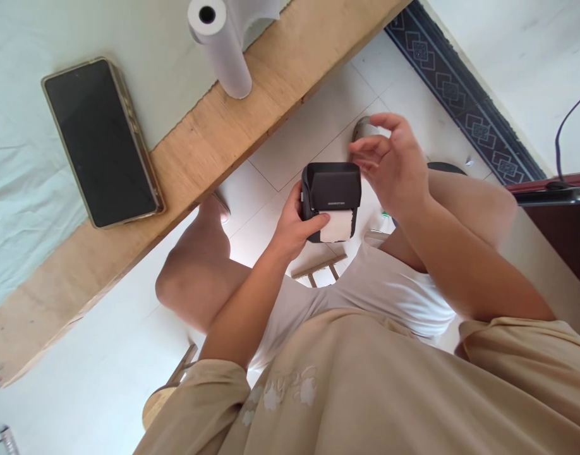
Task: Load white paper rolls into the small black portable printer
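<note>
My left hand [297,227] grips a small black printer [332,189] from its left side, thumb on the front, above my lap. White paper [336,226] sticks out of the printer's front slot. My right hand [394,164] hovers just right of the printer with fingers spread and curled, holding nothing, fingertips close to its top right corner.
A wooden table [209,139] with a pale cloth [15,164] lies to the left. On it rest a dark phone [100,142] and a white paper roll [221,47]. Below are white floor tiles [313,120], my knees and a wooden stool [318,268]. A patterned border [460,95] runs at right.
</note>
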The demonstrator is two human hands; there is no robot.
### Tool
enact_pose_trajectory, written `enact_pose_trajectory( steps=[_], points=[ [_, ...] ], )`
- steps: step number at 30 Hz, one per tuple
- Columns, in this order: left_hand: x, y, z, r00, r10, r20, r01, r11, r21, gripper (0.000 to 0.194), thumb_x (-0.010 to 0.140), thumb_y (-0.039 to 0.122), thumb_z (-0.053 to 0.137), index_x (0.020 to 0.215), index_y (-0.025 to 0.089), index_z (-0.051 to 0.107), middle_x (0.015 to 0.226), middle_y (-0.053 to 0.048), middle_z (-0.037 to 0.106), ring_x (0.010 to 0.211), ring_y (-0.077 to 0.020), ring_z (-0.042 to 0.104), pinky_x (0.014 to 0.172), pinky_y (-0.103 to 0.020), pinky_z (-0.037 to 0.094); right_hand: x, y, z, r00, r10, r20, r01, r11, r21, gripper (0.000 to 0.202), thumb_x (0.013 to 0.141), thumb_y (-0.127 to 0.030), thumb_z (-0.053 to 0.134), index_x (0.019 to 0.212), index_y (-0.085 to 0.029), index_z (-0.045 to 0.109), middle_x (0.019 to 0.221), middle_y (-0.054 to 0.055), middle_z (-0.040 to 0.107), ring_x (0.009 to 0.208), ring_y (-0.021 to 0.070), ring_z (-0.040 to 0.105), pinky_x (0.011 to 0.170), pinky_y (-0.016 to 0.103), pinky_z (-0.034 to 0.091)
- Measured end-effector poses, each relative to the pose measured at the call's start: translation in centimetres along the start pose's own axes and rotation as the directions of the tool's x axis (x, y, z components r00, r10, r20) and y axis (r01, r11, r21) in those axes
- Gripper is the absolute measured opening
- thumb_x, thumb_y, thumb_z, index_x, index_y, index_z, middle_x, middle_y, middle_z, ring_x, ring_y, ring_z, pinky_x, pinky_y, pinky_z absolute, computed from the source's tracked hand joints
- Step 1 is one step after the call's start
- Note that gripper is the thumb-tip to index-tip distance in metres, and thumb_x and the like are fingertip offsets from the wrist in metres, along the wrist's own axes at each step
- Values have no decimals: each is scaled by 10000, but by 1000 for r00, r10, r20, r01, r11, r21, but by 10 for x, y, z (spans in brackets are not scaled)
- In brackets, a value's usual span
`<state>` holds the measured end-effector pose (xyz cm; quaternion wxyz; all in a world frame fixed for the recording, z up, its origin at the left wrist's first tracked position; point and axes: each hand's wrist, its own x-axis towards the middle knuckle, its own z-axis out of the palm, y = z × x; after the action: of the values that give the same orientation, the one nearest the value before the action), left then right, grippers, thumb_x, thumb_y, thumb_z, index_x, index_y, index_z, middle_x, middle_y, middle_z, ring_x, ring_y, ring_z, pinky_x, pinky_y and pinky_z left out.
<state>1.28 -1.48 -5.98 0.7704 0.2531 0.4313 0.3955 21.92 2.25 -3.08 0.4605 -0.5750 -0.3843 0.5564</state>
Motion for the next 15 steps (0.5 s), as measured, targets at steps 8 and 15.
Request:
enact_pose_trajectory(
  steps=[8,15],
  points=[
    [-6,1,-1,997,68,-45,-71,995,-73,760,626,630,1057,1212,281,721,1222,-75,814,1283,-354,776,1009,-404,640,-16,37,9,904,228,361,-226,973,-49,857,682,-704,974,1364,-378,568,1373,27,735,1176,293,767,755,411,708],
    [-16,15,-7,993,105,-61,-91,974,206,522,790,631,943,1149,283,794,1186,-70,840,1227,-319,785,1006,-373,631,-22,43,16,909,224,352,-238,971,-2,780,768,-711,902,1359,-376,520,1406,39,716,1199,287,757,848,449,716]
  ],
)
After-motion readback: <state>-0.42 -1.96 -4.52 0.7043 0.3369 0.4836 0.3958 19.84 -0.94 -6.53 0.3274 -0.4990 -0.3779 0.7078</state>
